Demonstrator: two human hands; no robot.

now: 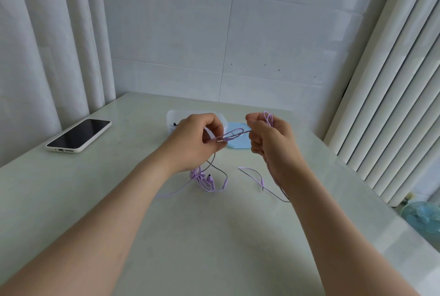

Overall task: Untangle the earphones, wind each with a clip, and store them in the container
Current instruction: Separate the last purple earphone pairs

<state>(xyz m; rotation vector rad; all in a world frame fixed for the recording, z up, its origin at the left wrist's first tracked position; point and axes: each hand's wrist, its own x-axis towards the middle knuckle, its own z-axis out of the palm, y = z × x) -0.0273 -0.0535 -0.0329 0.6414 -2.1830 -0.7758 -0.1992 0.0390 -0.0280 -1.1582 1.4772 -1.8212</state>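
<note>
Above the pale glossy table point(214, 236), the grip of the left hand point(190, 145) is pinching the plug of the thin lilac earphones point(234, 133), the right hand point(271, 143) is clasping their loops, and the rest is lying tangled, unclipped, outside the translucent plastic container point(172, 117).

1 head-worn wide-angle view looks forward and down, close over the table point(214, 248)
</note>
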